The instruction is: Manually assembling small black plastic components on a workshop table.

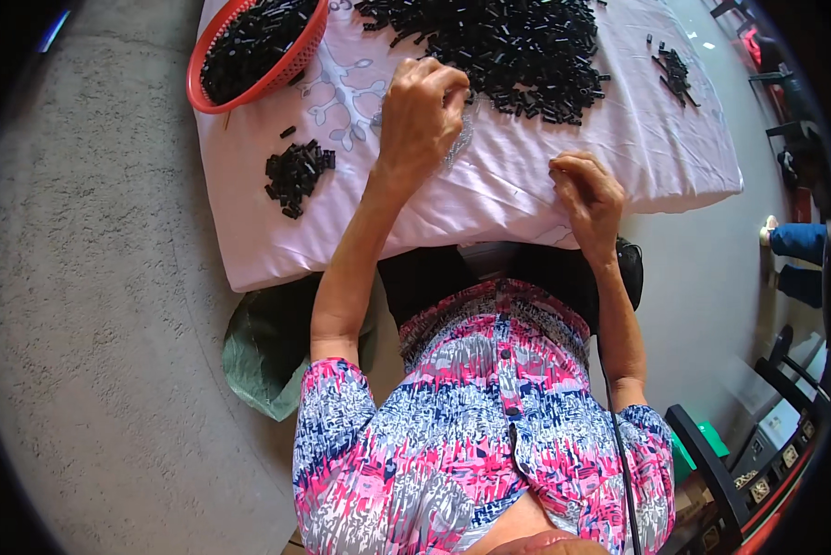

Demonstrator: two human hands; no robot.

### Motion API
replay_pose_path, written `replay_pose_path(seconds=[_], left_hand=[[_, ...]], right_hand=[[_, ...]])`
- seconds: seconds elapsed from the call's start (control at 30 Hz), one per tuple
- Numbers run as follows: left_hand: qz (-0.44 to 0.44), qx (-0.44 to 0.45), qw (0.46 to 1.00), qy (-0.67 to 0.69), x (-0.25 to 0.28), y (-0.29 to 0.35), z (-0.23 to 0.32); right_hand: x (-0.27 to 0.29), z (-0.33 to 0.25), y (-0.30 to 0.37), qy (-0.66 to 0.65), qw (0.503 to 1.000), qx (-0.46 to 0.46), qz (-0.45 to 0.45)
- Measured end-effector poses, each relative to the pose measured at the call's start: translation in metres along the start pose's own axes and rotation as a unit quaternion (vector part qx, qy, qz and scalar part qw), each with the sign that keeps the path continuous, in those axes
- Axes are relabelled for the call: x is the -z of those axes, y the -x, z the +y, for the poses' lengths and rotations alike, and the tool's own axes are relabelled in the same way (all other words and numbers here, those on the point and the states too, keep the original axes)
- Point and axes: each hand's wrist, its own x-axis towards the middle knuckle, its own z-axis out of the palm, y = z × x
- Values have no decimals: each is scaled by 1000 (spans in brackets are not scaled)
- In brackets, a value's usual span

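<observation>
My left hand [420, 116] is closed, fingertips curled together, at the near edge of a large heap of small black cylindrical pieces [517, 46]. What its fingers hold, if anything, is hidden. Just beside it lies a little patch of tiny silvery bits [460, 141] on the pink cloth. To the right, my right hand [591, 196] hovers near the front edge of the cloth with thumb and fingertips pinched; anything between them is too small to make out. A smaller cluster of black pieces [297, 176] sits left of my left forearm.
A red plastic basket [290, 72] full of black pieces stands at the far left of the cloth-covered table [240, 217]. Another small black cluster [676, 74] lies far right. A green bag [263, 351] hangs below the near left edge. Another person's legs [797, 242] show at right.
</observation>
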Motion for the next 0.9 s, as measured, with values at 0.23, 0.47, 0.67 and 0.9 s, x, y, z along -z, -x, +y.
replay_pose_path(seconds=[0.23, 0.47, 0.67, 0.9], left_hand=[[-25, -59, 998, 16, -46, -42, -13], [-43, -83, 992, -80, -62, -48, -19], [37, -66, 995, 64, -39, -39, -10], [-36, 231, 840, 490, 22, 61, 26]], right_hand=[[-2, 0, 2, 14, 1000, -7, -7], [-4, -4, 0, 27, 1000, 3, -11], [-5, -5, 1, 24, 1000, 7, -12], [-8, -16, -10, 98, 993, -19, -55]])
